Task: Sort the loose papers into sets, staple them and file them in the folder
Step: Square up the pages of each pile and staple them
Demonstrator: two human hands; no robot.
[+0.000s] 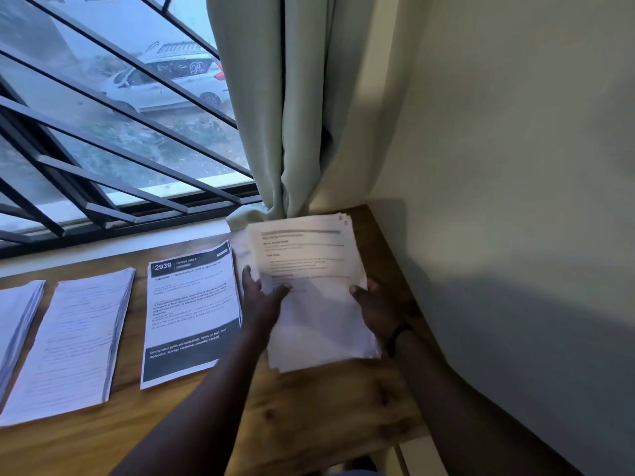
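A thick stack of loose printed papers (pixel 309 255) sits at the right end of the wooden table (pixel 309 413). My left hand (pixel 263 297) holds its left edge, thumb on the top sheet and fingers along the side. My right hand (pixel 376 304) grips the stack's right edge, thumb on top. Left of it lies a set headed "2939 Dining Area" (pixel 192 314) with black bands. Further left lie a thick white pile (pixel 74 341) and another pile (pixel 15 324) cut off by the frame's left edge. No stapler or folder is in view.
A barred window (pixel 103 132) runs behind the table, with a pale curtain (pixel 292 108) hanging to the table's back edge. A plain wall (pixel 515 201) closes the right side, close to the table's right edge.
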